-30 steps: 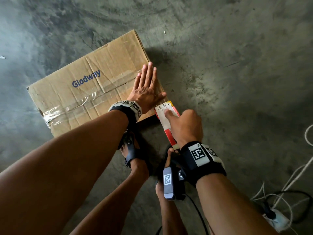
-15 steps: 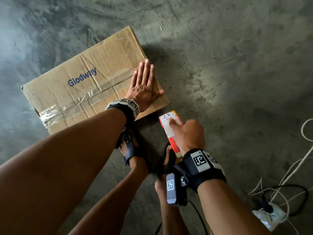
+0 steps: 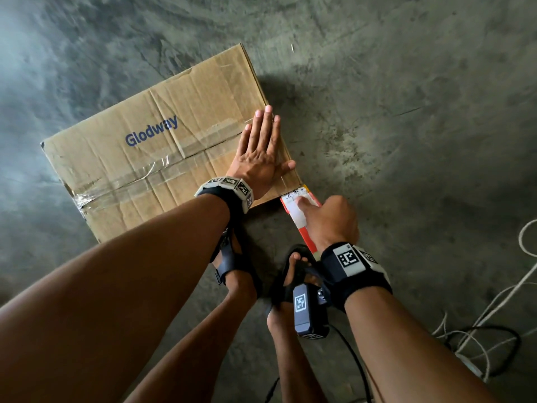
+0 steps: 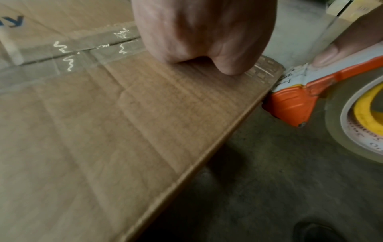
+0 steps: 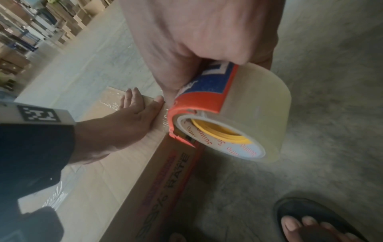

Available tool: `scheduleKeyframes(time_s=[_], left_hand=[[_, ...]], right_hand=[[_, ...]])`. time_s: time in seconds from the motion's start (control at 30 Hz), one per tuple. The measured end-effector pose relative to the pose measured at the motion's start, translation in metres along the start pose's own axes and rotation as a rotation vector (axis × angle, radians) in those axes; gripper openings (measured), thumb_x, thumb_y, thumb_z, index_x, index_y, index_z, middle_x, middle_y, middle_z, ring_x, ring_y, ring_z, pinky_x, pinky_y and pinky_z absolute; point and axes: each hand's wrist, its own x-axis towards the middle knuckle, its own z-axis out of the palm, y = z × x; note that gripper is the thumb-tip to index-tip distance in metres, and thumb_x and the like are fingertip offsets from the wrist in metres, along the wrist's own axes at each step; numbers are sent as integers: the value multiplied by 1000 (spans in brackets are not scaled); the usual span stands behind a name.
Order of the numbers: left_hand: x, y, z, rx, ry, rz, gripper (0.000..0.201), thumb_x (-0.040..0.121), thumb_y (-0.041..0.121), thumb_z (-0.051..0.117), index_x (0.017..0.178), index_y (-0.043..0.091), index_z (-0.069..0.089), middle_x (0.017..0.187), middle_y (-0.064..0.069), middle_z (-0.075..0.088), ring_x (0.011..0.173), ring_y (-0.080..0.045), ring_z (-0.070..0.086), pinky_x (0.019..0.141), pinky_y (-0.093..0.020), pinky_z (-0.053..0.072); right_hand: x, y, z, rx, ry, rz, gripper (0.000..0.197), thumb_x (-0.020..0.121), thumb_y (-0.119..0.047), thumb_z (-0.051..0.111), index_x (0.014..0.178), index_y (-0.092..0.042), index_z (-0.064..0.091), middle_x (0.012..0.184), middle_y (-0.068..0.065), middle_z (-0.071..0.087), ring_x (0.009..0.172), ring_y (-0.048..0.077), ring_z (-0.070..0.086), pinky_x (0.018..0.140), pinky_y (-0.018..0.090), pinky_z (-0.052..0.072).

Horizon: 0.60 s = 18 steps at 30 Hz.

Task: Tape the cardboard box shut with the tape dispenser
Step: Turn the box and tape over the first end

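Concrete floor (image 3: pixel 406 82): grey, mottled; bears everything listed.

Cardboard box (image 3: pixel 162 158): brown, creased, "Glodway" printed in blue on top; lies on the floor ahead of the person. Top flaps closed, clear tape along the centre seam and wrinkled at the left end.

Left hand (image 3: pixel 258 158): flat on the box top near its right edge, fingers straight and together, thumb spread toward the corner; presses down, grips nothing.

Right hand (image 3: pixel 328 219): curled round the tape dispenser, forefinger laid along its top.

Tape dispenser (image 3: pixel 299 210): orange body with a white label, its front end at the box's near right corner, touching the edge in the left wrist view.

Tape roll (image 5: pixel 254 114): clear, yellow core, mounted in the dispenser.

Sandalled feet (image 3: pixel 238 266): below the box.

Cables (image 3: pixel 494 330): white and black, lower right.
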Motion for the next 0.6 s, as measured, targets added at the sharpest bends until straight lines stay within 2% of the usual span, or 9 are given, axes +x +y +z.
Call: scheduleKeyframes(time_s=[0.13,0.2,0.3,0.37,0.43,0.47,0.53,0.6], left_hand=[[0,0,-1,-9,3,4,88,98,66,21,157,5,-6,164,-16,-13,152,-30,-13,123,-41,-7],[-1,0,-1,-15,5,10,88,99,65,21,157,5,-7,164,-16,-14,152,-30,-14,123,-41,-8],[1,1,-2,-51,-5,18,91,97,68,22,156,5,-8,164,-16,-17,151,-31,-17,124,-45,-6],[-1,2,-3,-79,-17,5,112,85,84,27,156,5,-8,164,-16,-17,151,-32,-16,124,-47,-4],[-3,2,-4,-72,-43,8,145,59,102,37,156,4,-9,164,-16,-17,151,-33,-17,124,-48,-3],[-3,2,-4,-55,-51,18,156,48,104,43,156,4,-9,163,-17,-18,151,-34,-17,124,-49,-3],[-3,2,-5,-10,-65,27,164,39,99,56,155,3,-10,163,-20,-18,151,-37,-16,124,-50,-2],[-3,6,-5,60,-78,-4,163,41,88,68,155,0,-8,162,-24,-15,150,-41,-14,123,-52,-1]], right_hand=[[9,4,6,-76,-5,11,48,84,-51,72,100,-5,74,102,16,74,95,38,70,66,33,44],[18,11,11,-125,-43,33,46,85,-46,73,99,-2,74,101,18,74,94,38,71,66,34,48],[30,18,14,-125,-51,36,49,84,-48,74,94,0,74,97,19,75,90,39,71,69,37,53],[33,21,12,-142,-28,15,50,85,-49,74,95,0,74,98,19,75,91,39,71,66,34,48],[32,24,6,-152,-11,9,50,85,-49,74,96,0,74,100,20,74,94,39,71,66,33,44],[31,27,3,-152,-9,13,50,85,-49,74,98,0,74,101,20,74,95,39,71,67,33,44],[31,30,-3,-154,-4,21,49,85,-48,74,100,-1,74,103,21,74,97,39,71,68,33,43],[31,33,-9,-157,-5,20,49,85,-48,74,100,-1,73,105,21,74,98,40,70,68,33,42]])
